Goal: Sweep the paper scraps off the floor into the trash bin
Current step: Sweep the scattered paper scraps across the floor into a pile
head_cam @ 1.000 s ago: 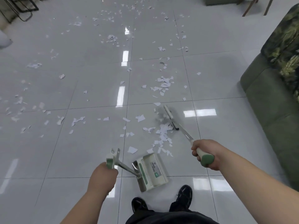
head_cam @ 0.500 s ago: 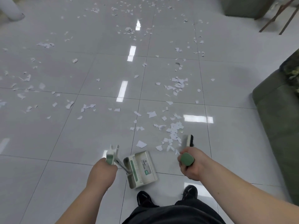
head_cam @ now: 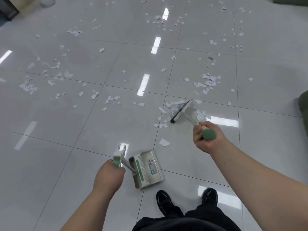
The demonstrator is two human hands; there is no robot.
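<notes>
Bottom centre of the frame: the person's shoes (head_cam: 168,202). Just above them the left hand (head_cam: 108,177) is clamped round the upright handle of the dustpan (head_cam: 146,169), which sits on the floor (head_cam: 83,147) with no scraps visible in it. Right of centre, the right hand (head_cam: 206,137) is fisted on the green end of the broom (head_cam: 180,111); the brush head is down on the tile, above and left of that hand. A small pile of paper scraps (head_cam: 174,105) sits against the bristles, with a few loose bits on the far side of the head. One loose scrap (head_cam: 164,142) lies between pan and brush. The pile is well apart from the pan, so this batch looks gathered but not yet loaded. Further up: a cluster (head_cam: 209,80) at upper right, scatter across mid-left (head_cam: 28,85), more along the top edge. Trash bin not in view. Estimate: early stage, most of the floor left, nothing visibly binned.
</notes>
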